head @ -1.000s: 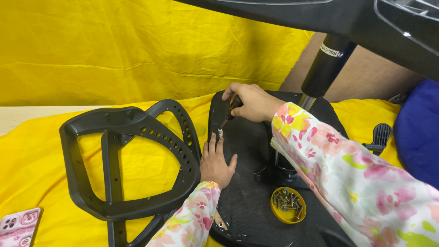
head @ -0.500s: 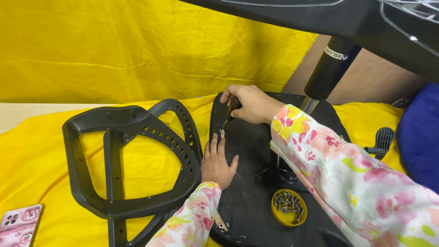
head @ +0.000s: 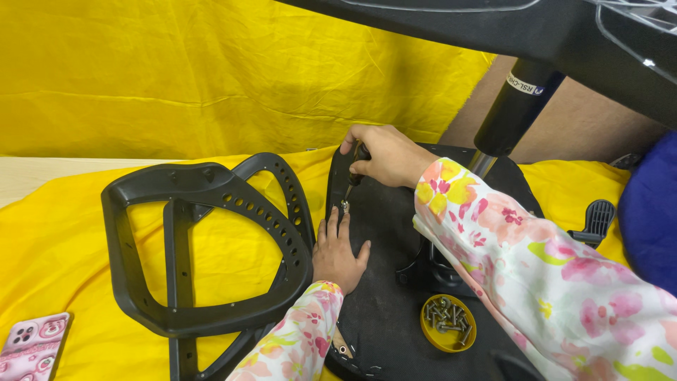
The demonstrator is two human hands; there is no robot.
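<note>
My right hand (head: pixel 384 155) grips a small screwdriver (head: pixel 352 180) held upright, its tip on a metal screw (head: pixel 345 206) at the left edge of the black chair seat underside (head: pixel 384 310). My left hand (head: pixel 338 250) lies flat on that seat just below the screw, fingers spread and pointing up toward it. Both arms wear flowered sleeves. A black plastic chair back frame (head: pixel 211 247) with a row of holes lies to the left, its curved bar against the seat edge.
A small yellow dish of several metal screws (head: pixel 448 322) sits on the seat near my right forearm. A black gas-lift column (head: pixel 511 113) rises at the upper right. A black lever knob (head: pixel 596 219) lies right. A pink phone (head: pixel 32 342) rests on the yellow cloth (head: pixel 63 233).
My right hand with the screwdriver has shifted slightly on the screw. The left hand stays flat on the seat. The view has drifted a little.
</note>
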